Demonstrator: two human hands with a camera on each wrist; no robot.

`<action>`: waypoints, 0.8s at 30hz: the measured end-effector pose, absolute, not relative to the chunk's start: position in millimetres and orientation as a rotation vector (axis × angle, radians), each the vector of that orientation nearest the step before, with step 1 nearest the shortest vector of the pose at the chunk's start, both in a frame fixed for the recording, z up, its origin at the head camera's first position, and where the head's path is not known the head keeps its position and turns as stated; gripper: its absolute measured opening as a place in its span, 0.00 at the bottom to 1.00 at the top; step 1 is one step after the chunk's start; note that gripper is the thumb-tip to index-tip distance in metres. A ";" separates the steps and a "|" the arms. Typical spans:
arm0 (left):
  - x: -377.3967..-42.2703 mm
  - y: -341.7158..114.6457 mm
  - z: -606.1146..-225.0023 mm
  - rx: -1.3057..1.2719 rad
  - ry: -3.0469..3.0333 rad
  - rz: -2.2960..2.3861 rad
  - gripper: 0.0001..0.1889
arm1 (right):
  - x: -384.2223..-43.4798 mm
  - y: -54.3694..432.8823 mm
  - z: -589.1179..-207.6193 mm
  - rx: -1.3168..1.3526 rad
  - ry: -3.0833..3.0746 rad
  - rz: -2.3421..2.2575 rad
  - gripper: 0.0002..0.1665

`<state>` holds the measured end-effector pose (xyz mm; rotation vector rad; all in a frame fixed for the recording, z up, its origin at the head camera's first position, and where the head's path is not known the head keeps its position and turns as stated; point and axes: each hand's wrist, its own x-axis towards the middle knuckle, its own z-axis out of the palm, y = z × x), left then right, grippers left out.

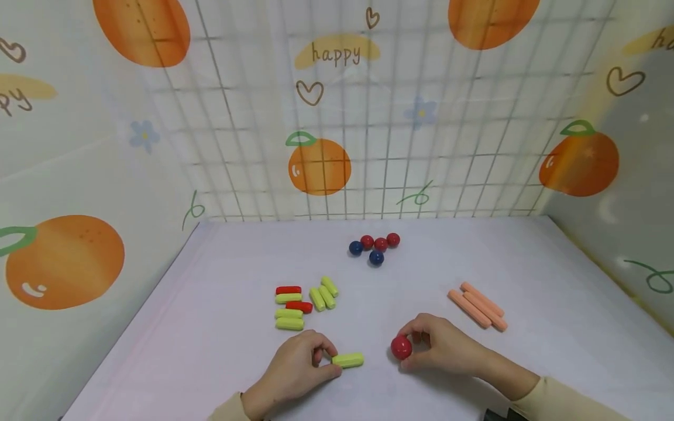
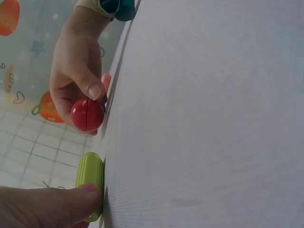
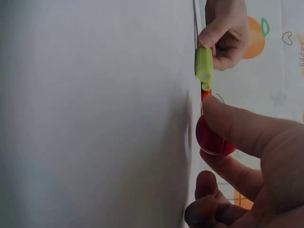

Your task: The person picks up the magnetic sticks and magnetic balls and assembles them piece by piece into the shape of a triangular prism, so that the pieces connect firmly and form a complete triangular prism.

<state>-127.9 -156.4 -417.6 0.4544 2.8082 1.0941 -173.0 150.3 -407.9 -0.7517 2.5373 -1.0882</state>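
My left hand [image 1: 303,363] pinches a short yellow-green ribbed stick [image 1: 348,360] by its left end, low over the white tabletop. In the left wrist view the thumb presses on the side of this green stick [image 2: 90,172]. To the right, my right hand [image 1: 444,348] pinches a glossy red ball [image 1: 401,347] between thumb and fingers. A thin seam line runs around the red ball [image 2: 87,115] in the left wrist view. The right wrist view has the red ball [image 3: 213,137] under the thumb, with the green stick [image 3: 204,62] in the other hand beyond.
Several yellow-green and red sticks [image 1: 299,307] lie left of centre. More green sticks [image 1: 323,296] lie beside them. Red and blue balls [image 1: 376,257] cluster at the back. Three orange sticks [image 1: 476,308] lie at right. A printed curtain [image 1: 253,117] over a wire grid closes the back.
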 end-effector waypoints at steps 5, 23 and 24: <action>-128.8 -156.6 -418.1 0.464 2.813 1.085 0.11 | -167.2 147.1 -408.6 -0.798 2.542 -1.085 0.22; -131.7 -154.0 -419.6 0.432 2.809 1.064 0.10 | -160.0 123.6 -408.8 -0.903 2.616 -1.018 0.23; -131.8 -153.9 -419.7 0.432 2.809 1.063 0.10 | -160.0 122.9 -408.9 -0.908 2.618 -1.015 0.24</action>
